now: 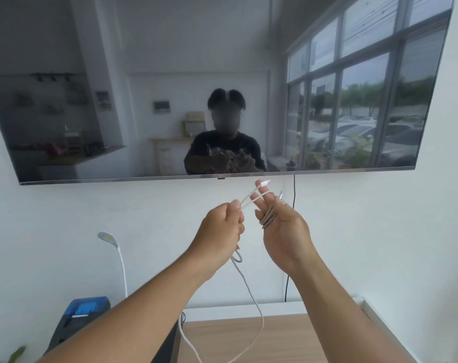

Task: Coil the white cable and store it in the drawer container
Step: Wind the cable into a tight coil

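Note:
I hold the white cable (250, 292) up in front of the wall, below the screen. Several turns of it are wound round the straight fingers of my right hand (283, 229), and a white plug sticks up past the fingertips. My left hand (224, 226) pinches the strand just left of those fingers. The remaining cable hangs from my left hand in a long loop down to the wooden table. No drawer container is in view.
A large dark screen (144, 74) hangs on the white wall, with a black cord (294, 189) dropping from it. A wooden table (288, 339) lies below. A blue and black device (86, 313) and a white gooseneck lamp (109, 239) stand at the lower left.

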A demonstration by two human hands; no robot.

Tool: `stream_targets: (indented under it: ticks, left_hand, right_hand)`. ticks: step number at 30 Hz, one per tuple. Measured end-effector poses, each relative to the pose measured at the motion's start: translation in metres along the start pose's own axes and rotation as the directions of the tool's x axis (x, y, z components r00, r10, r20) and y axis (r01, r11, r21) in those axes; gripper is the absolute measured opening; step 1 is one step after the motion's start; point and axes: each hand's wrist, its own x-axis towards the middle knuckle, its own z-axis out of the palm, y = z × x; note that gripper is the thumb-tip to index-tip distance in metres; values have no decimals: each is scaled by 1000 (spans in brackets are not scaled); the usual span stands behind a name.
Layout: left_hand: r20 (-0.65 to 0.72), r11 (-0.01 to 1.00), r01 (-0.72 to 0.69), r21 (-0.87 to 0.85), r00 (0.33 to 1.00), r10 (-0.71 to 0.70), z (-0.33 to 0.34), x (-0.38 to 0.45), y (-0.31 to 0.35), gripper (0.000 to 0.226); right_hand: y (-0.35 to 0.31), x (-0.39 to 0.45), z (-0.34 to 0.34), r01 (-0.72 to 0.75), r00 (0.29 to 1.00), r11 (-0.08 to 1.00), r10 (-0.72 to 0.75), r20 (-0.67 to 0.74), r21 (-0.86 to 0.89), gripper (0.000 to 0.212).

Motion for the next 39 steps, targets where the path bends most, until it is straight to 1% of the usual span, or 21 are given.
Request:
stream_targets:
  ticks: [2,4,7,8,10,13,16,18,20,21,24,26,28,30,31,33,34,35,36,39]
  left_hand:
    - [27,1000,10,-15,1000,-10,0,-7,-7,41]
    - [14,1000,12,-15,1000,-12,-4,-12,-16,40]
    - [-95,999,18,-40,995,-21,-10,-14,-28,37]
    - [-142,996,40,-82,989,-52,-11,-12,-32,37]
    - [-215,972,113,-206,964,-158,-15,-7,-40,36]
    - [-266,885,197,-422,906,-329,-20,4,-50,36]
    - [-283,755,189,-628,848,-448,-22,16,-54,35]
    - [-250,649,189,-737,815,-522,-26,24,-55,33]
    - [-203,566,196,-801,800,-565,-32,29,-59,31]
    - [-188,545,201,-814,797,-574,-35,30,-62,30]
    - [-176,516,203,-832,786,-593,-41,28,-71,27]
    - [-166,504,205,-839,786,-596,-41,24,-73,25]
    - [-111,510,240,-826,818,-565,-36,19,-68,26]
    - [-17,565,308,-766,868,-495,-25,9,-60,24]
    - [37,621,346,-703,890,-455,-18,4,-55,20]
    - [140,778,390,-493,918,-372,-3,-10,-48,14]
    - [189,844,383,-375,923,-335,4,-17,-46,14]
    - [235,888,364,-280,923,-304,10,-24,-44,16]
    - [272,912,344,-224,920,-281,15,-29,-42,19]
    - [324,929,321,-185,912,-251,23,-34,-40,29]
  right_hand:
    - [-7,3,3,-10,1000,996,9,11,94,33]
    - [-11,3,5,-13,1000,995,13,-1,99,30]
    - [-11,5,5,-2,997,997,7,-73,73,26]
    - [-11,6,4,9,997,997,-2,-83,78,24]
    - [-15,8,2,13,995,996,-4,-98,86,22]
    - [-21,12,-1,-24,994,995,34,-104,93,22]
    - [-25,17,3,-55,993,997,61,-105,54,25]
    - [-29,17,4,-60,993,998,60,-103,5,27]
    - [-34,16,4,-48,996,998,46,-71,-32,28]
    - [-37,14,3,-43,998,998,41,-41,-48,28]
    - [-45,8,4,-69,991,996,76,110,-63,25]
    - [-48,7,5,-80,976,990,101,194,-117,22]
    - [-48,9,7,-50,978,976,91,190,-213,22]
    - [-44,12,10,-44,987,973,77,138,-227,23]
    - [-42,14,10,-48,992,978,70,104,-203,24]
    - [-37,18,12,-56,997,990,61,37,-130,25]
    - [-35,19,13,-59,998,994,60,16,-88,25]
    - [-32,21,13,-63,998,997,63,5,-49,24]
    - [-30,22,14,-68,998,998,68,3,-17,25]
    - [-26,26,18,-87,996,995,87,-10,49,26]
